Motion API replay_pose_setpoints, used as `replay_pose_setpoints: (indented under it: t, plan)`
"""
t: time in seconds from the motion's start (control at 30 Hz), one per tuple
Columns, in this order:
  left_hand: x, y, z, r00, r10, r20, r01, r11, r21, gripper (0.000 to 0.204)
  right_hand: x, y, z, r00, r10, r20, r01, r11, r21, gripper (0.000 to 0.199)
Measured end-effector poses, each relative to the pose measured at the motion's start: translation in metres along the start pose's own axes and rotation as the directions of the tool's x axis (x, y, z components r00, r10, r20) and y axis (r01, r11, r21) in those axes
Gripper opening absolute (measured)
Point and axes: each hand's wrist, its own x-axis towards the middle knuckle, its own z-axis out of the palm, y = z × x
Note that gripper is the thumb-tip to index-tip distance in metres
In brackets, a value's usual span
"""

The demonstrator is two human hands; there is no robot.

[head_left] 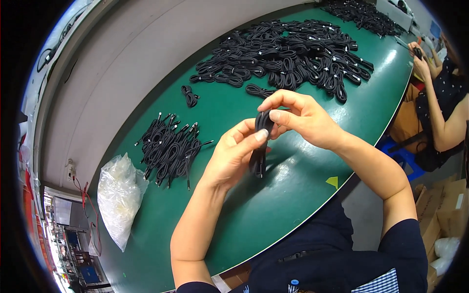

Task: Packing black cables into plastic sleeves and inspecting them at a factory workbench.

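A coiled black cable (pixel 264 122) is held up over the green table (pixel 288 195) between my two hands. My left hand (pixel 239 151) grips its middle, the thumb pressed across the loops. At the upper end, my right hand (pixel 295 117) pinches the coil between thumb and fingers. The coil's lower end hangs below my left thumb and looks slightly blurred. Just beyond my hands lies another coiled cable (pixel 259 91), partly hidden by my right fingers.
A large heap of bundled black cables (pixel 288 49) covers the far table. At left lie a smaller cable pile (pixel 171 146), a single coil (pixel 189 96) and a clear plastic bag (pixel 119 200). A yellow-green piece (pixel 332 181) lies near the edge. Another person (pixel 439 102) works at right.
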Motion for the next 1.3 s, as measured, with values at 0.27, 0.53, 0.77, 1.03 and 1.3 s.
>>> replay_pose_setpoints:
  t: [0.27,0.53,0.77,1.03,1.3]
  plan:
    - [0.003,-0.011,0.008,0.965,0.219,-0.142,-0.088,0.785,0.614,0.02,-0.016,0.008,0.001,0.997,0.075,-0.036,-0.075,0.997,0.001,0.027]
    - [0.004,-0.017,0.008,0.988,0.067,-0.14,-0.044,0.986,0.16,0.02,-0.023,0.013,0.002,0.989,0.003,-0.149,-0.012,0.998,-0.054,0.023]
    - [0.007,-0.019,0.006,0.997,0.041,-0.059,-0.041,0.999,-0.013,0.027,-0.027,0.012,0.011,0.818,-0.574,-0.043,0.327,0.525,-0.786,0.019]
    - [0.006,-0.028,0.004,0.986,-0.123,-0.109,0.112,0.989,-0.095,0.028,-0.031,0.022,0.019,0.921,-0.374,0.106,0.328,0.6,-0.73,0.019]
    - [-0.001,-0.018,0.016,0.984,-0.162,-0.069,0.166,0.984,0.06,0.024,-0.037,0.007,0.019,0.995,-0.02,-0.098,0.005,0.989,-0.15,0.011]
